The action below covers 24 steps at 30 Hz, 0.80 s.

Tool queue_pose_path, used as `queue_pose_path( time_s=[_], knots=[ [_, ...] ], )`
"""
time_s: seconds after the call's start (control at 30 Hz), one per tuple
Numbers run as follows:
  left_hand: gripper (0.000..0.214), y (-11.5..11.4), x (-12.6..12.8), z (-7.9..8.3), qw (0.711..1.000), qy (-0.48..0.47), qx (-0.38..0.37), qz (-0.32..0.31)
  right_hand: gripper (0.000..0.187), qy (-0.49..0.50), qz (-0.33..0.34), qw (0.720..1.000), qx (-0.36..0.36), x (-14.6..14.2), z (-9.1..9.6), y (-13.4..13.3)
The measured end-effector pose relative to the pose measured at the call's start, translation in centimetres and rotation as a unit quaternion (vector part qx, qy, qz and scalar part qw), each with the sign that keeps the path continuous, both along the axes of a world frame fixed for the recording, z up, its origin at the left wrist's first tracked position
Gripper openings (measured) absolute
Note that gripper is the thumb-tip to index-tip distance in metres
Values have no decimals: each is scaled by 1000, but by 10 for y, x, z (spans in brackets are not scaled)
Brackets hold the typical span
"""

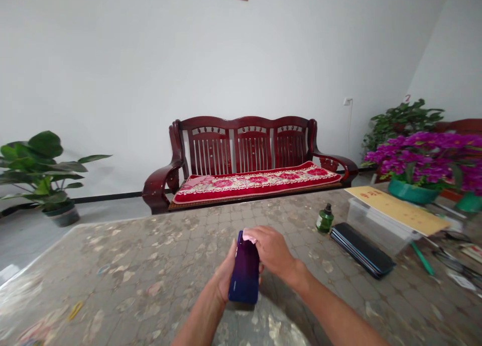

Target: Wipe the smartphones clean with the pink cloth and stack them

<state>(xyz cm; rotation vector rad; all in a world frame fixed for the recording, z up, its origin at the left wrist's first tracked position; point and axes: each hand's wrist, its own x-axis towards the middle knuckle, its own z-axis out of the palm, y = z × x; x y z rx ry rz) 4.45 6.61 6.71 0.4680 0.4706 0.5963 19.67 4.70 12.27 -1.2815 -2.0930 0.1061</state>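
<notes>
A dark smartphone, its back shading from purple to blue, is held above the table with its back facing me. My left hand is closed around it from below, with fingertips showing at its right edge. My right hand is closed on a small pink cloth, which touches the phone's upper end by the camera. Part of the cloth is hidden under the right fingers.
A patterned cloth covers the table. To the right are a green bottle, a black wallet, a clear plastic box under a yellow envelope, and purple flowers. A yellow band lies left. Beyond stands a wooden bench.
</notes>
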Motion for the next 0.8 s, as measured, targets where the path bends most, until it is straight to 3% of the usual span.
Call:
queue_pose_path(
  time_s=[0.13, 0.23, 0.37, 0.47, 0.6, 0.7, 0.77, 0.8],
  knots=[
    [77, -6, 0, 3, 996, 8, -32, -83, 30, 21, -2, 996, -89, 7, 1, 21],
    [80, -7, -1, 4, 992, -11, -41, -120, 20, 44, -1, 979, -197, 10, -8, 32],
    [77, -5, 0, -5, 989, -14, -31, -146, 17, 80, -27, 963, -255, 15, -24, 42],
    [66, -4, -3, -10, 992, 49, 8, -116, 18, 111, -55, 951, -283, 19, -36, 47],
    [45, -3, -14, -2, 985, 137, 106, -24, 19, 145, -106, 940, -291, 27, -47, 52],
    [57, -6, -21, 5, 947, 204, 247, 29, 14, 160, -140, 936, -282, 31, -53, 54],
    [68, -11, -20, 6, 887, 288, 352, 75, 12, 168, -155, 934, -275, 32, -57, 54],
    [73, -14, -17, 6, 843, 346, 400, 97, 12, 170, -160, 933, -272, 32, -59, 54]
  ],
)
